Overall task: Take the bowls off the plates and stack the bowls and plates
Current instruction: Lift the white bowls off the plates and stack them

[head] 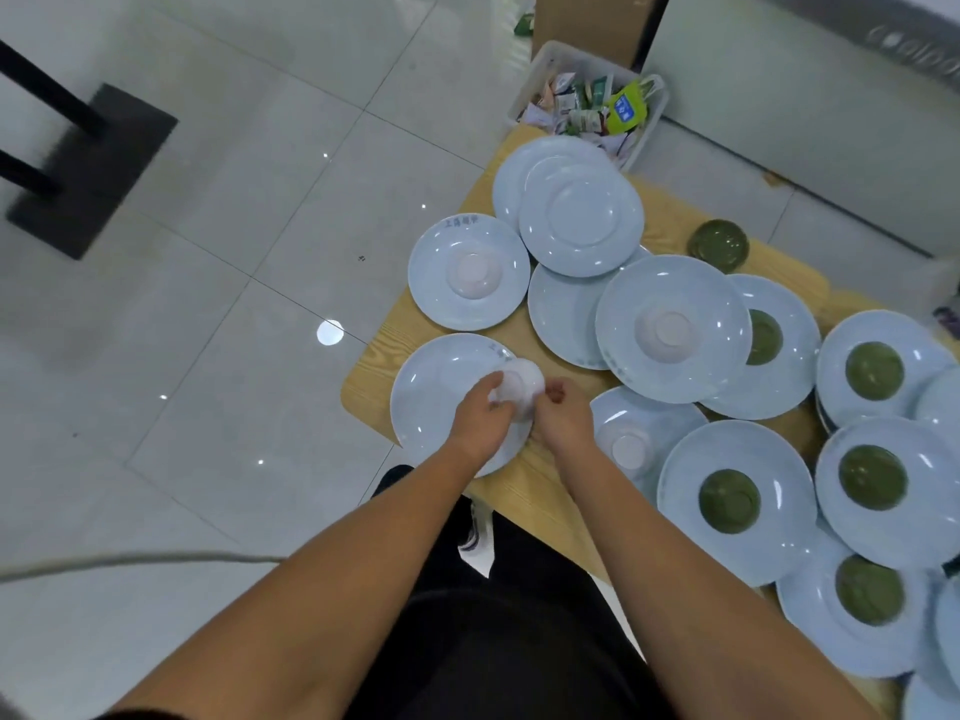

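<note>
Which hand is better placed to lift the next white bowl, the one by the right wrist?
Probably right. The right hand is beside that white bowl, while the left hand grips another bowl.

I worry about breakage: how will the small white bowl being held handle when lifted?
Probably rigid and fragile: the white bowl looks like glazed ceramic. Possibly slippery, smooth like the shiny plate beneath it. It looks small against the left hand gripping it, so probably light.

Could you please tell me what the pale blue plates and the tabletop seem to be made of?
Pale blue plates: probably glazed ceramic or porcelain, glossy; sharp glints on their rims. Melamine cannot be ruled out. Tabletop: light wood or wood-look laminate, matt; grain lines.
</note>
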